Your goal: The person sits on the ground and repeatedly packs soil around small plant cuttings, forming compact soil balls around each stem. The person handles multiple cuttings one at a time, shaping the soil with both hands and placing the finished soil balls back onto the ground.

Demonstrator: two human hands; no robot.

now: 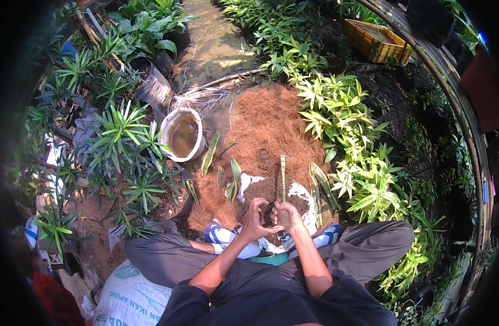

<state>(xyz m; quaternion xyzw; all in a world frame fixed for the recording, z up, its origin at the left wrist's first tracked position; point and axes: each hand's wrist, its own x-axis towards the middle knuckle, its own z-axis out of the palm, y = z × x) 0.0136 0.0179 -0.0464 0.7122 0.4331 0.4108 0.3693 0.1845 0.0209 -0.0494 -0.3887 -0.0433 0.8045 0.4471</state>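
My right hand (289,216) is closed around the lower end of an upright, narrow snake plant leaf (283,177); a brown clump shows at the palm. Beside it, my left hand (254,222) is curved with fingers and thumb apart, its thumb tip close to the right hand; I see nothing held in it. Under both hands lies dark soil (259,191) on a torn white sack (308,199). More snake plant leaves (235,179) lie left of the soil, and a pair of long ones (326,185) lies to the right.
A heap of brown coconut fibre (269,118) spreads ahead. Left of it stands a whitish bucket (183,134) of murky water, near tangled pale string (202,95). Leafy plants (347,118) line the right side, shrubs (119,130) the left. A printed sack (131,295) lies by my left knee.
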